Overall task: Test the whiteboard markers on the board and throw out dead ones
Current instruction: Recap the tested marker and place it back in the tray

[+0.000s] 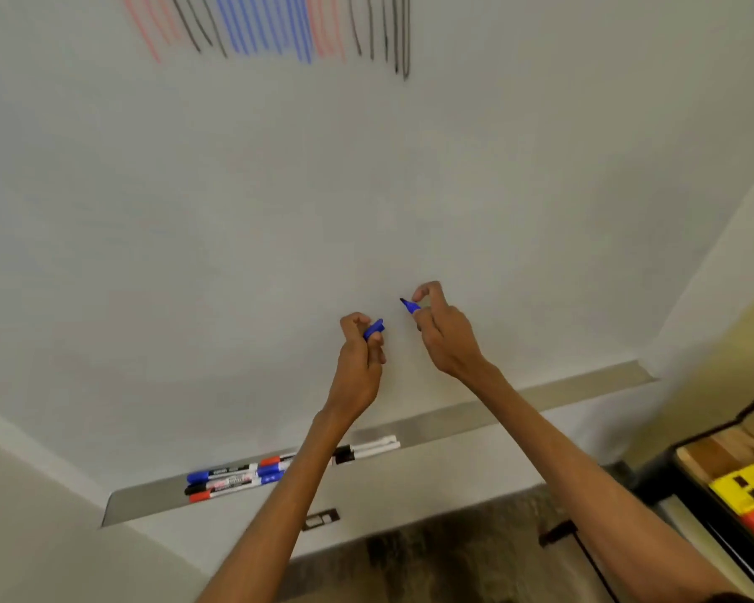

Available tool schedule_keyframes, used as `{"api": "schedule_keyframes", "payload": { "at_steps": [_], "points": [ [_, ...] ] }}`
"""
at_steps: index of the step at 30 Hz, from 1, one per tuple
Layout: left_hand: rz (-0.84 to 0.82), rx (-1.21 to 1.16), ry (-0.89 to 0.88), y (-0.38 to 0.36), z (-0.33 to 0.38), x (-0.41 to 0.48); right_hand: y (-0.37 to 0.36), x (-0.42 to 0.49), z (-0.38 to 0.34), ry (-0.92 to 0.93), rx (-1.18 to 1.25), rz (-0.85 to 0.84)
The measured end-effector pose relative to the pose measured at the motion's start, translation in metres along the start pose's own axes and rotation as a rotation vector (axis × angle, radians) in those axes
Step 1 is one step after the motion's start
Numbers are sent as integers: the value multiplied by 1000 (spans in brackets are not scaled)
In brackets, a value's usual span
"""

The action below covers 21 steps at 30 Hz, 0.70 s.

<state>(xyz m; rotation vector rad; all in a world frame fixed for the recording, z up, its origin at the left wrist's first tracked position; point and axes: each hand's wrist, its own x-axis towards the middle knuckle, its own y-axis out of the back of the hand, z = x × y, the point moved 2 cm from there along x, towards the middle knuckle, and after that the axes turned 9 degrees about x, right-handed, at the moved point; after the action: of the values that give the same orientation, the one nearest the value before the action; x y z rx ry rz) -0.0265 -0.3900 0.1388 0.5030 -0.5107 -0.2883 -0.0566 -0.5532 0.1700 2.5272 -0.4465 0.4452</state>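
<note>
My right hand (442, 330) grips an uncapped blue marker (410, 305), its dark tip pointing left toward the whiteboard (366, 189). My left hand (360, 354) pinches the blue cap (374, 329), a short gap away from the tip. Red, black and blue test strokes (271, 30) run across the top of the board. Several capped markers (231, 480) in blue, black and red lie in the metal tray (149, 502) below. More markers (366, 450) lie further right in the tray, partly behind my left forearm.
A dark-framed cart or shelf (736, 485) with yellow and orange boxes stands at the lower right. A black cable (584, 554) lies on the mottled floor. Beige wall borders the board on the left and right.
</note>
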Motion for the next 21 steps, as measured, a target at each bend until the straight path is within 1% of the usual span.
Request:
{"api": "schedule_keyframes", "payload": {
  "at_steps": [2, 4, 8, 10, 13, 17, 21],
  "points": [
    [71, 0, -47, 18, 16, 14, 7, 13, -24, 47, 96, 37],
    [167, -4, -105, 37, 32, 27, 16, 23, -50, 159, 152, 53],
    [357, -38, -173, 72, 70, 53, 31, 47, -98, 466, 57, 43],
    [423, -20, -205, 92, 88, 66, 37, 62, -120, 553, 3, 45],
    [501, 1, -262, 125, 114, 85, 51, 81, -155, 609, 76, 91],
    [649, 32, -400, 176, 153, 102, 80, 105, -195, 589, 306, 120],
    [838, 95, -474, 231, 183, 127, 108, 125, -234, 713, 342, 168]
  ]
}}
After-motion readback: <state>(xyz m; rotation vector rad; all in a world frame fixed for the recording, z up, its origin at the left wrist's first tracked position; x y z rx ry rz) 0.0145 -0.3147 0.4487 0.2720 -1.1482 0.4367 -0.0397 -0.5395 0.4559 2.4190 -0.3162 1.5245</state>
